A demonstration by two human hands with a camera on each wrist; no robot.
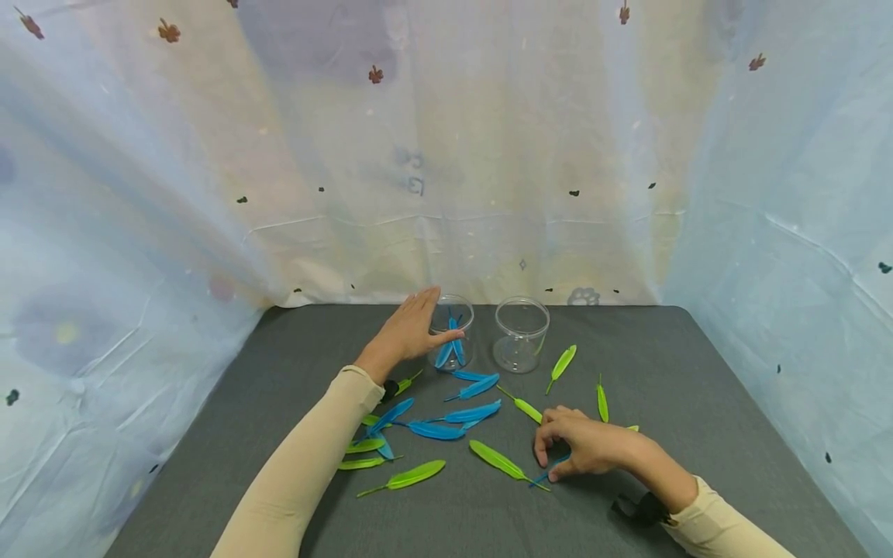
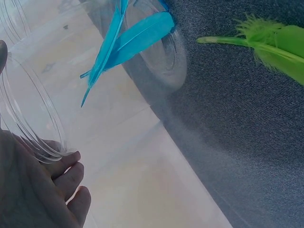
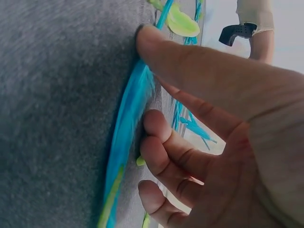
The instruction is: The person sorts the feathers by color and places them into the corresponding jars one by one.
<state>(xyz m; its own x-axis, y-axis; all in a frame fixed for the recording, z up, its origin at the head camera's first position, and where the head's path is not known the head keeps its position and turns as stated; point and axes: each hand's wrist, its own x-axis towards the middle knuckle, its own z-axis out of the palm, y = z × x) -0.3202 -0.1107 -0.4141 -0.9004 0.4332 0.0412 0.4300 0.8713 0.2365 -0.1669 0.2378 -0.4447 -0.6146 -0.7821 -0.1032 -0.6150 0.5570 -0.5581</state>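
Two clear plastic jars stand at the back of the table. My left hand (image 1: pixel 412 329) is at the left jar (image 1: pixel 463 310), thumb across its front and fingers along its left side; in the left wrist view, fingertips (image 2: pixel 71 173) wrap the jar's rim (image 2: pixel 35 109). Two blue feathers (image 1: pixel 449 343) lean inside that jar. At the front right, my right hand (image 1: pixel 586 443) is low over the table, thumb and index finger at the quill of a blue feather (image 3: pixel 130 104). The other fingers are loosely bent. A green feather (image 1: pixel 497 459) lies with its quill at the blue one.
The right jar (image 1: pixel 522 337) stands beside the left one. Blue feathers (image 1: pixel 436 430) and green feathers (image 1: pixel 417 474) are scattered at the centre and left. More green feathers (image 1: pixel 561 364) lie on the right. A patterned curtain (image 1: pixel 474 155) surrounds the grey table (image 1: pixel 698 403).
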